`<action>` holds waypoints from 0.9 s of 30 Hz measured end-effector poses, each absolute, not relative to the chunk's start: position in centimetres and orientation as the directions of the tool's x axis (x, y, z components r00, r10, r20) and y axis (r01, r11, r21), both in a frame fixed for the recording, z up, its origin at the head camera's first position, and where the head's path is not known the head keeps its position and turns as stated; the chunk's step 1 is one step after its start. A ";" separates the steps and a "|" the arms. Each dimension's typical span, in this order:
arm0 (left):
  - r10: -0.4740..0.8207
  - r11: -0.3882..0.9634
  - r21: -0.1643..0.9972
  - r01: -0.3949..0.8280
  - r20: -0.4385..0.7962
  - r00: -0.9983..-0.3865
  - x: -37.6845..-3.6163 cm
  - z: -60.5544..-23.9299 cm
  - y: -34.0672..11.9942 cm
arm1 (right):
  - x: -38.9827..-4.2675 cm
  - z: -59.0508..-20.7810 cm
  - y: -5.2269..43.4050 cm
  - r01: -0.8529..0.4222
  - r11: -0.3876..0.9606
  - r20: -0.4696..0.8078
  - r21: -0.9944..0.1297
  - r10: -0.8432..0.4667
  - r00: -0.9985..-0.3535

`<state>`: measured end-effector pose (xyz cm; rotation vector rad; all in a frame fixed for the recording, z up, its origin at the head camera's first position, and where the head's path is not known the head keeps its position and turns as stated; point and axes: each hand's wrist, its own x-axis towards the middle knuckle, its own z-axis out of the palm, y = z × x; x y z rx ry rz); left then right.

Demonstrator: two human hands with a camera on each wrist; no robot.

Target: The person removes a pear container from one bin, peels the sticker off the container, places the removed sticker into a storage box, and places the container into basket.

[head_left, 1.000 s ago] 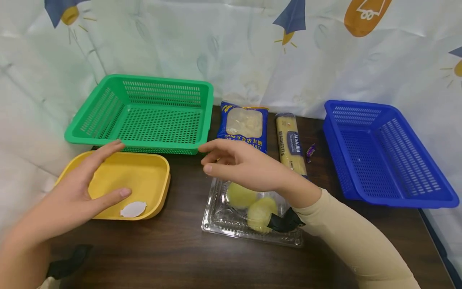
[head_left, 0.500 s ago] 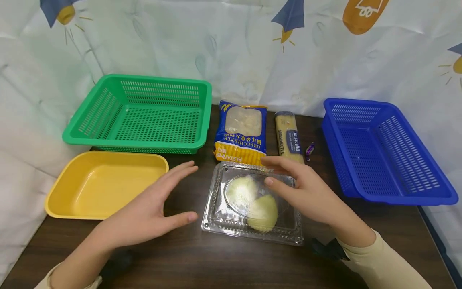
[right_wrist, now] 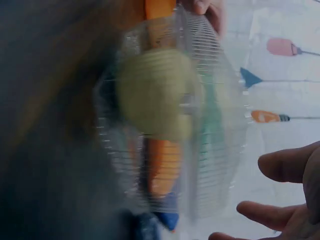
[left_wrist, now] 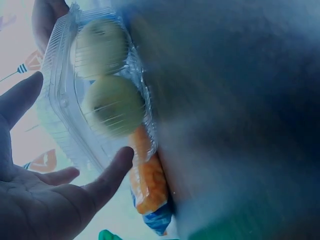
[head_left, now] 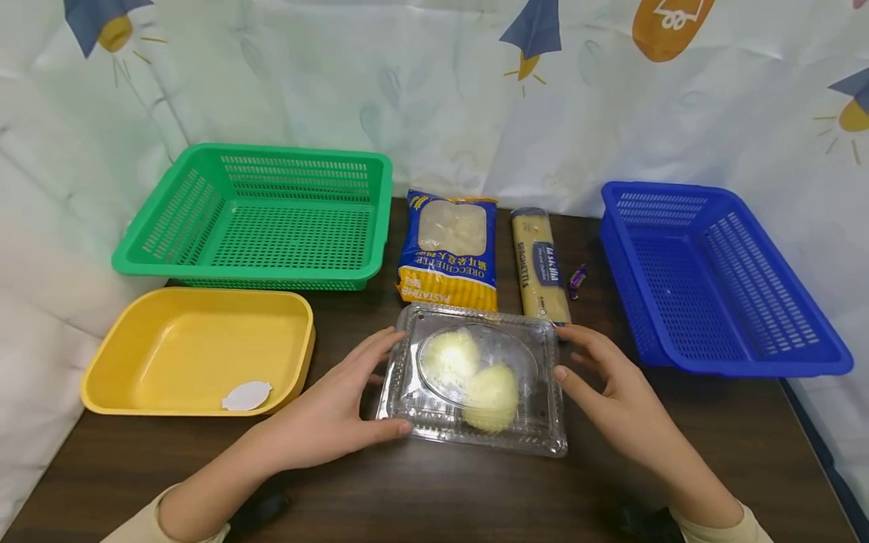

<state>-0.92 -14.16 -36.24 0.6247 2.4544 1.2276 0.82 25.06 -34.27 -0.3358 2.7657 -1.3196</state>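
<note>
A clear plastic clamshell box (head_left: pixel 475 381) lies shut on the dark table, with two pale yellow-green round pieces inside. My left hand (head_left: pixel 397 381) is at its left edge, fingers straight, thumb touching the front left corner. My right hand (head_left: pixel 563 353) is spread at the right edge, close to it or just touching. The blurred left wrist view shows the box (left_wrist: pixel 100 95) between thumb and fingers. In the right wrist view the box (right_wrist: pixel 170 100) is a little apart from my fingers (right_wrist: pixel 285 165).
Behind the box lie a blue and yellow orecchiette bag (head_left: pixel 451 249), a spaghetti packet (head_left: pixel 539 264) and a small purple sweet (head_left: pixel 578 279). A green basket (head_left: pixel 265 151) stands back left, a yellow tray (head_left: pixel 170 354) front left, a blue basket (head_left: pixel 747 367) right. A curtain hangs behind.
My left hand has come from over the yellow tray to the box's left edge. My right hand has drawn back from across the box to its right edge.
</note>
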 end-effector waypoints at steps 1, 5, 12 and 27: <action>0.520 0.524 0.818 0.238 -0.086 -0.850 -1.0 -36.3 -14.1 | 0.9 -34.6 25.1 -0.151 0.592 0.015 -0.791 -0.228 -0.974; 0.518 0.501 0.832 0.238 -0.068 -0.852 -1.1 -36.6 -14.1 | 1.2 -35.8 25.3 -0.097 0.542 -0.052 -0.835 -0.253 -0.966; 0.478 0.480 0.863 0.159 -0.106 -0.872 -1.1 -36.8 -14.1 | 1.4 -36.6 25.2 -0.067 0.469 -0.065 -0.880 -0.259 -0.964; 0.489 0.402 0.904 0.145 -0.078 -0.869 -1.4 -37.0 -13.8 | 1.6 -36.6 25.5 -0.026 0.408 -0.082 -0.913 -0.244 -0.966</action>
